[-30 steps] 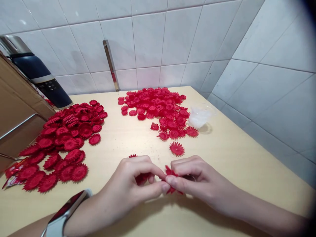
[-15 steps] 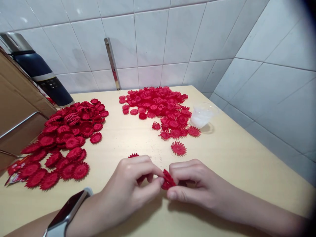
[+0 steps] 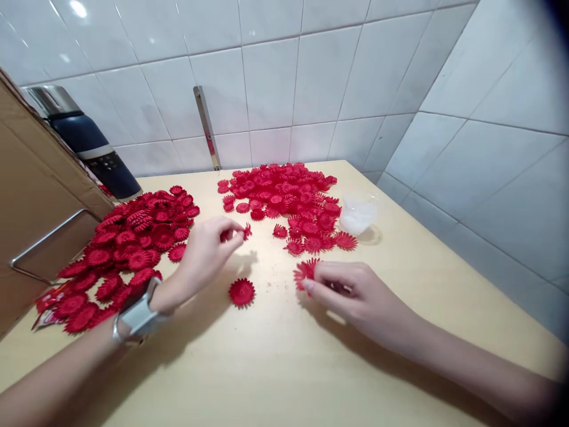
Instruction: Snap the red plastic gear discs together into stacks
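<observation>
My left hand (image 3: 211,249) is raised over the table with thumb and forefinger pinched on a small red flower-shaped piece (image 3: 247,231), seen edge-on. My right hand (image 3: 349,290) grips the edge of a red toothed rosette (image 3: 304,274) between thumb and fingers, low over the tabletop; whether it touches the table I cannot tell. Between and below the hands, one red rosette (image 3: 242,292) lies flat. A big pile of red rosettes (image 3: 284,193) covers the back middle, and another pile (image 3: 133,237) sits on the left, close to my left forearm.
A clear plastic bag or cup with whitish contents (image 3: 358,214) stands right of the back pile. On the left are a cardboard box (image 3: 40,196), a dark blue flask (image 3: 95,145) and a small red wrapper (image 3: 48,305). Tiled walls (image 3: 271,83) bound the table.
My hands, together on red pieces before, have parted. The left moved up and left with a small red piece; the right moved up to the rosette that lay alone near the back pile.
</observation>
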Available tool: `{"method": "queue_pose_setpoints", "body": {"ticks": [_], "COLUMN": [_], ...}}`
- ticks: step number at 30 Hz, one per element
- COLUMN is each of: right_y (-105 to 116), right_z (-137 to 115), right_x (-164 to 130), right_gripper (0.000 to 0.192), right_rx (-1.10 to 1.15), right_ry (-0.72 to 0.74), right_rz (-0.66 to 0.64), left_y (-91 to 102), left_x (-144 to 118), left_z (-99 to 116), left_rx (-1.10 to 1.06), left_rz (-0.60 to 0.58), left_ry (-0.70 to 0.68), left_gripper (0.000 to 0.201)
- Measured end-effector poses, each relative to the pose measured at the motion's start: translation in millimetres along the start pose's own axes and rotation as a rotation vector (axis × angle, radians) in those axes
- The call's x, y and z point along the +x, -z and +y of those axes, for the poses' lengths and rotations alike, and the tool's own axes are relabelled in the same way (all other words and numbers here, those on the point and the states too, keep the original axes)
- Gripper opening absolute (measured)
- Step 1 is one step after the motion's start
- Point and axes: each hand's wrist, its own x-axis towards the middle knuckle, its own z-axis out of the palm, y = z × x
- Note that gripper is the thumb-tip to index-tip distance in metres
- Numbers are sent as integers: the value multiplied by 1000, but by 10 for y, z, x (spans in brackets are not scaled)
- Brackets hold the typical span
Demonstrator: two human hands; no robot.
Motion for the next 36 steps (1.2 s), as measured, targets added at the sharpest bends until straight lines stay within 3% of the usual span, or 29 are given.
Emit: {"method": "queue_pose_setpoints", "body": {"ticks": [3,6,9,14,17,20,27,30,36], "right_y": [66,126,145,90,53,26,-189,-278,-213], "right_z": [123,178,141,11,-49,-123,-318,-315,-285], "right_x": [59,89,82,26,-12,-34,24,45,-5], "right_gripper": [41,43,45,35,29,25,19,17,22], "right_rx": [-36,155,326,302,187,54,27,37,156], "right_ry": [-52,-197,-239,-183,-103,-14,-68,-61,-88], "right_rz": [174,209,254,190,162,149,-30,-23,-53], "left_y": [18,-38,-82,-37,0,-3,-127,-133,-93], "left_x": [252,396,408,152,-72,-247,-466,-533,-538], "left_z": [-10,33,71,108,135,159,159,153,144], "left_rx": [-39,-142,-278,-513,-779,-874,-779,-740,-682], "left_rz": [-11,-107,-207,-362,-470,-540,-517,-510,-387], "left_ry": [9,42,121,232,331,395,201,114,150], "left_gripper": [15,21,28,35,41,47,56,58,30]}}
